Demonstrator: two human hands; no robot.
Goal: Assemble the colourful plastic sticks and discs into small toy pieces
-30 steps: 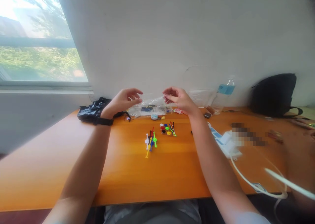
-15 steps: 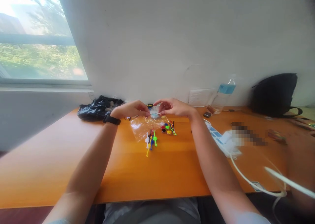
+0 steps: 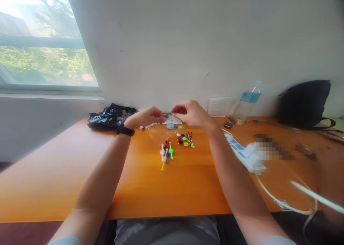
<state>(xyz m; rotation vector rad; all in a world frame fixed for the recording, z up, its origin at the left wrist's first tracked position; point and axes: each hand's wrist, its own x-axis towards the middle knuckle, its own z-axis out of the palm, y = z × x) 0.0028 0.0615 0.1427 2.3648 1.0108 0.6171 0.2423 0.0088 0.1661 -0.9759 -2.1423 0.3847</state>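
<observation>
My left hand (image 3: 146, 117), with a black band on its wrist, pinches one side of a clear plastic bag (image 3: 156, 131) over the far part of the table. Opposite it, my right hand (image 3: 191, 114) has thumb and finger closed on the bag's other side. A pale blue-and-white patch shows on or behind the bag, too small to make out. Nearer to me lies a cluster of coloured plastic arrow spinners (image 3: 171, 151) in white, yellow, blue, green, red and black. To their right are small coloured discs (image 3: 186, 144) beside a few thin coloured arrows (image 3: 190, 140).
A black plastic bag (image 3: 110, 117) rests at the back left. On the right are a white power strip (image 3: 239, 150) with cables, a bottle (image 3: 250, 97) with a blue label, and a black backpack (image 3: 303, 103). A blurred arm of another person (image 3: 331, 177) reaches in at the right edge.
The clear bag has been lifted and drawn back toward the wall, off the spinners and discs. My right hand has risen slightly and moved a little away from my left.
</observation>
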